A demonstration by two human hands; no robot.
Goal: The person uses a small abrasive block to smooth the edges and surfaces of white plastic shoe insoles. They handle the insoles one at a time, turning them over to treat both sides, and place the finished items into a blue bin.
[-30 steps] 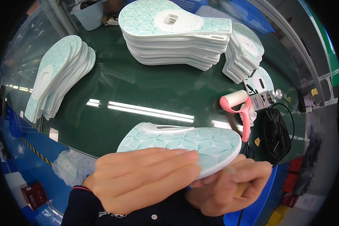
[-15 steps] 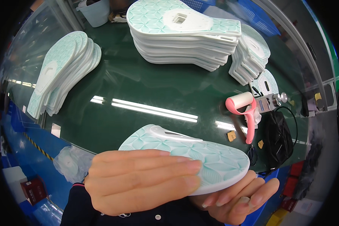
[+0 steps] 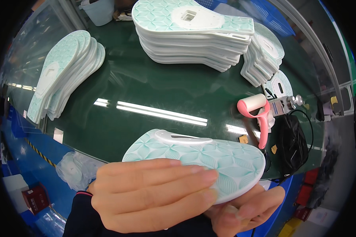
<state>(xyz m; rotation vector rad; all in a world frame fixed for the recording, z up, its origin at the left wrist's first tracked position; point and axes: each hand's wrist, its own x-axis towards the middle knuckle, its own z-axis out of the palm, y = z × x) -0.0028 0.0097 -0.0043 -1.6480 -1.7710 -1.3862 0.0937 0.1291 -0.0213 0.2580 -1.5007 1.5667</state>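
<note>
I hold a mint-green and white patterned shoe sole [image 3: 209, 158] flat in front of me at the near edge of the dark green table [image 3: 146, 91]. My left hand [image 3: 154, 195] lies over its near side, fingers stretched along the top. Under its toe end sits my right hand [image 3: 245, 209], palm up, supporting it from below. A white plastic insert shows on the sole's upper face.
A tall stack of like soles [image 3: 194, 35] stands at the back centre, a smaller stack [image 3: 265, 55] to its right, a fanned pile [image 3: 63, 71] at the left. A pink-handled lint roller [image 3: 257, 114] and a black cable bundle [image 3: 292, 142] lie at the right edge.
The sole has shifted slightly right and nearer in my hands. My right hand has spread out flatter beneath the toe end.
</note>
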